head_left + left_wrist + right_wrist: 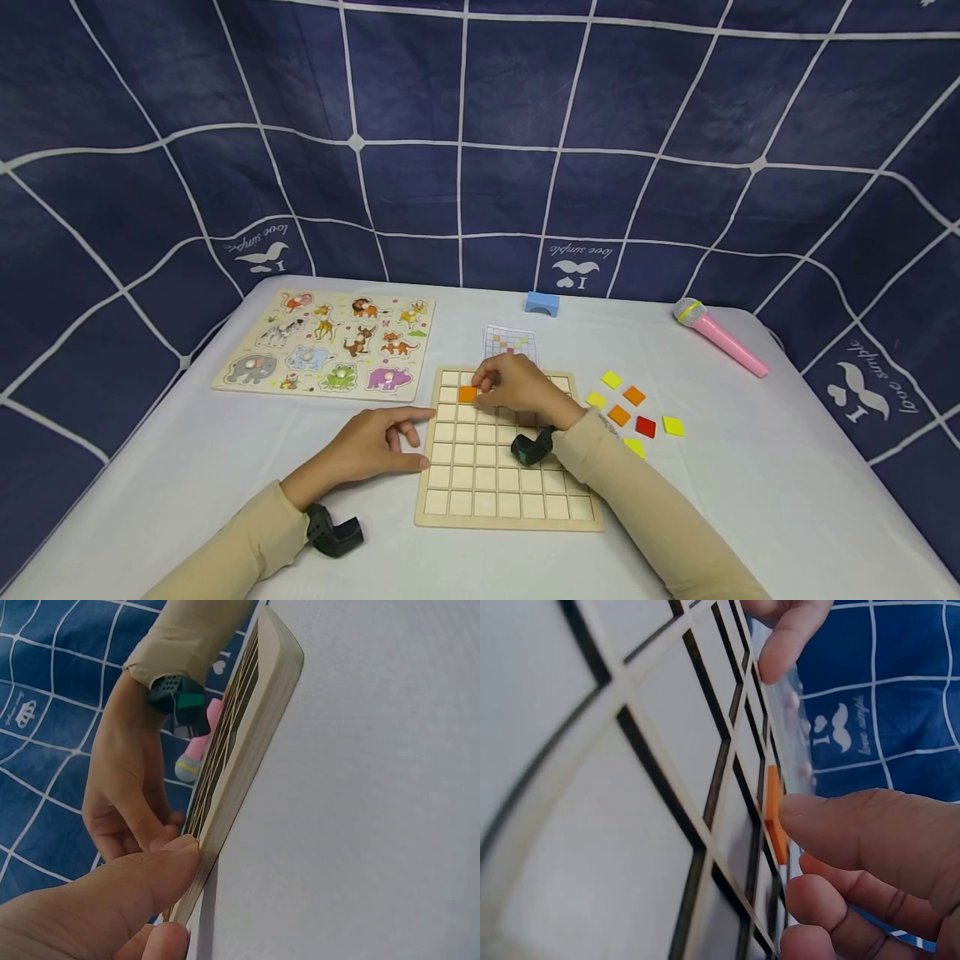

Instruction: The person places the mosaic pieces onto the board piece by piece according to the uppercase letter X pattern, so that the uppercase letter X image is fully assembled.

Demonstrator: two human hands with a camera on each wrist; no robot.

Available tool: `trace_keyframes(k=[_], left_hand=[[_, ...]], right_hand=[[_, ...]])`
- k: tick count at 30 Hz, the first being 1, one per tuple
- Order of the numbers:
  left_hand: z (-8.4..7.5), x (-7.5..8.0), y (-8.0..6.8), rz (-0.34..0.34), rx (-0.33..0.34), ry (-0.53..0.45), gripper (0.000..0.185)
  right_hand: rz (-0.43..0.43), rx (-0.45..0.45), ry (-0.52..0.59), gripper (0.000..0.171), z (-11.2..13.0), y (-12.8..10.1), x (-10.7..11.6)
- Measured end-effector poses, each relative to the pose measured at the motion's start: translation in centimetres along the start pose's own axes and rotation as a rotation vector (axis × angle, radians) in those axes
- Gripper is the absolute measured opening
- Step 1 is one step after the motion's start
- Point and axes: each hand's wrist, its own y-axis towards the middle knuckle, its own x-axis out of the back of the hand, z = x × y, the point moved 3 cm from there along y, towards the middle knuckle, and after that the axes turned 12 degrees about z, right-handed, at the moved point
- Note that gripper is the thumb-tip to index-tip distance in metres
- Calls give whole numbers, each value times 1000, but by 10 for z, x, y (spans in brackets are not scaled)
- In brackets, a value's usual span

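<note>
The right hand is laid over the upper rows of the wooden grid board, its fingers curled loosely; an orange tile in the second row, near the board's upper left corner, is touched by a fingertip, as seen close up in the right wrist view. The left hand is rested flat on the white tablecloth, fingers relaxed, and the board's left edge is touched by the fingertips. Most cells of the board are left bare.

Loose coloured tiles are scattered just right of the board. A pattern card is placed above it, an animal puzzle at upper left, a pink toy microphone at upper right, and a blue block near the table's far edge.
</note>
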Motion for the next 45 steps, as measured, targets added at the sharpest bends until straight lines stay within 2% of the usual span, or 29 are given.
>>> trace_keyframes(k=[13, 20, 28, 35, 45], left_hand=[[1, 2, 1, 4, 5, 11, 69], [1, 1, 0, 2, 0, 6, 69], [0, 0, 0, 0, 1, 6, 68], [0, 1, -1, -3, 1, 5, 68], [0, 1, 0, -4, 3, 9, 68]], right_hand=[[16, 118, 83, 11, -14, -33, 15], [15, 181, 158, 17, -28, -48, 23], [-58, 189, 268, 17, -42, -71, 35], [-133, 190, 251, 15, -60, -90, 47], [-182, 114, 243, 16, -85, -114, 60]])
